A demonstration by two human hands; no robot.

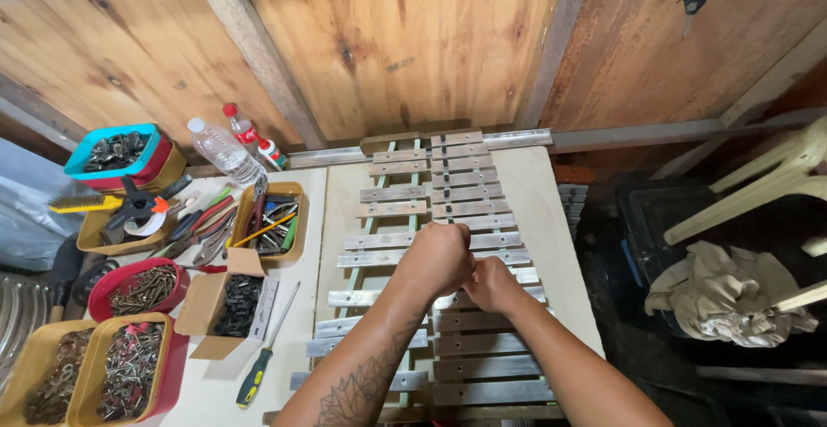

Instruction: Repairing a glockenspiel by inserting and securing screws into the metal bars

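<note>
Grey metal bars (482, 341) lie side by side on a pale table (551, 246), like a ladder that runs away from the person toward the wooden wall (396, 48). Each bar lies left to right. Both hands meet over the middle bars. The left hand (439, 257) is curled into a fist and sits a bit farther up the row. The right hand (491, 282) is curled too, just beside it and touching it. I cannot tell what the fists hold. Left of the arms lie a yellow and black screwdriver (258, 371), a red tub (138, 289) of screws and an open brown box (226, 302) of black bits. Farther back stand a clear bottle (226, 151) and a blue tray (116, 151).
</note>
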